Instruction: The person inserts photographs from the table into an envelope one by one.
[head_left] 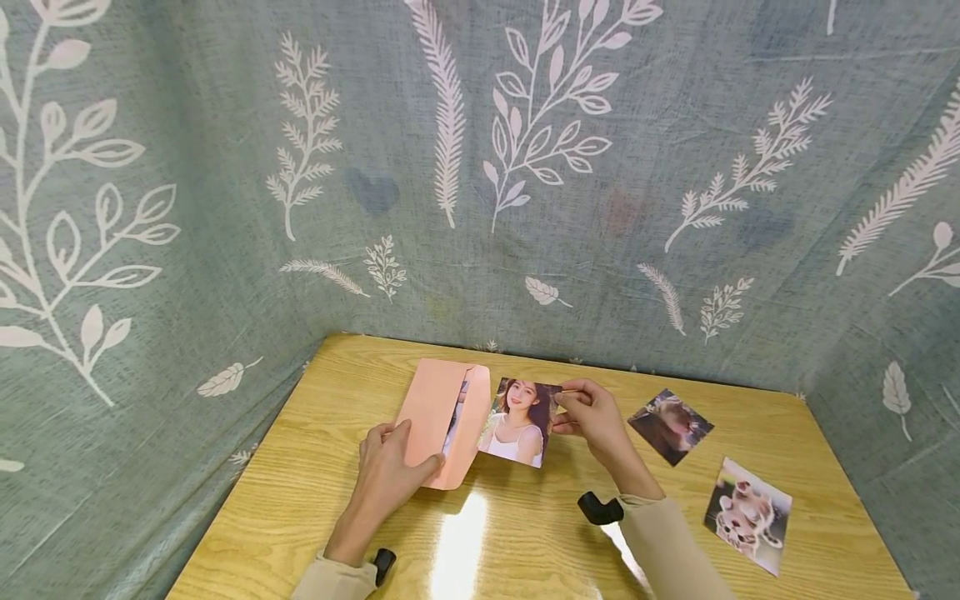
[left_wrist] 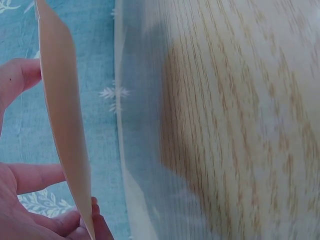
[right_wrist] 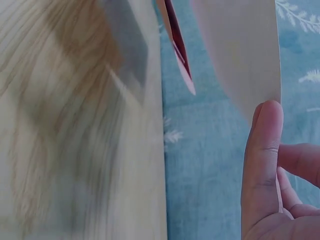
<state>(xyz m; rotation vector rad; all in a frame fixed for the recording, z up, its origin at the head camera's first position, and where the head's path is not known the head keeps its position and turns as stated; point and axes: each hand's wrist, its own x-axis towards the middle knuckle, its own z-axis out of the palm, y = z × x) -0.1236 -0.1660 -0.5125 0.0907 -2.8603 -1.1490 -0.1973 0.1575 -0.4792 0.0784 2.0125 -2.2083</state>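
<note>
A pink envelope point(head_left: 431, 400) is gripped by my left hand point(head_left: 392, 467) above the table, its flap unfolded toward the right. Through its opening part of a photo point(head_left: 455, 417) shows inside. My right hand point(head_left: 596, 421) pinches the right edge of a photo point(head_left: 517, 425) of a person in a white top, just right of the flap. In the left wrist view the envelope point(left_wrist: 62, 95) appears nearly edge-on between the fingers and thumb. The right wrist view shows the pale back of the photo point(right_wrist: 245, 50) held by thumb and fingers, with the envelope point(right_wrist: 175, 40) beside it.
Two more photos lie on the wooden table point(head_left: 315, 467) at the right: a dark animal photo point(head_left: 671, 425) and a photo of a patterned animal point(head_left: 748, 512). A blue-green leaf-print cloth point(head_left: 465, 275) hangs behind and on both sides of the table.
</note>
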